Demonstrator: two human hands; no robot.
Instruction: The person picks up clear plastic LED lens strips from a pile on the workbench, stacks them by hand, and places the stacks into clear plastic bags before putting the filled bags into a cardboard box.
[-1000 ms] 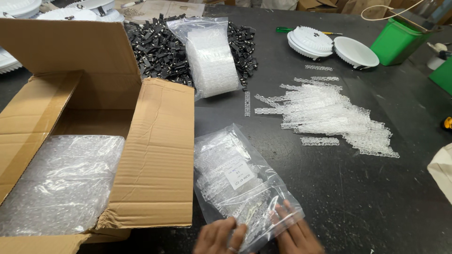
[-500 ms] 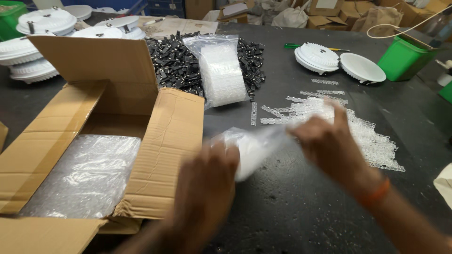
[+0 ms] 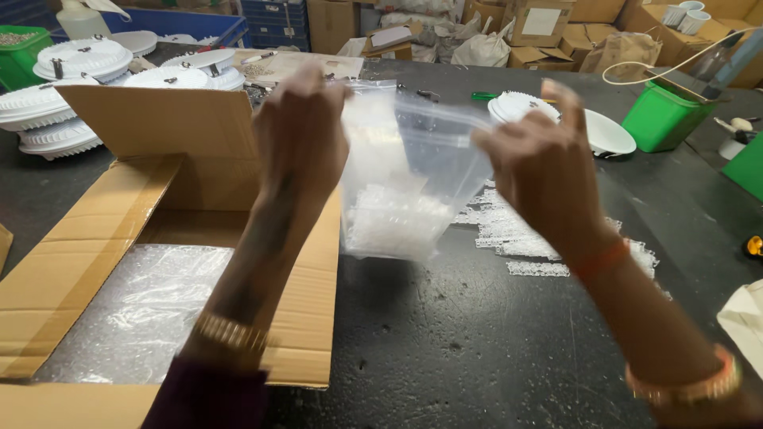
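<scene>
The bag [image 3: 409,187] is now held up off the table [image 3: 477,334], where a second ago it lay flat under both hands. It hangs in front of the open box [image 3: 159,262], its top edge pinched at either side: the left hand [image 3: 300,131] is closed on the left corner and the right hand [image 3: 540,163] on the right corner. The bag has been raised to about chest height and is pulled taut between the two grips, so that the clear clips [image 3: 397,222] inside are gathered at its bottom. Judged from this, the mouth is being stretched for opening, though it appears not yet parted. A pile of loose clips [image 3: 548,238] is left on the table behind the bag, and white discs [image 3: 604,131] lie beyond it.
</scene>
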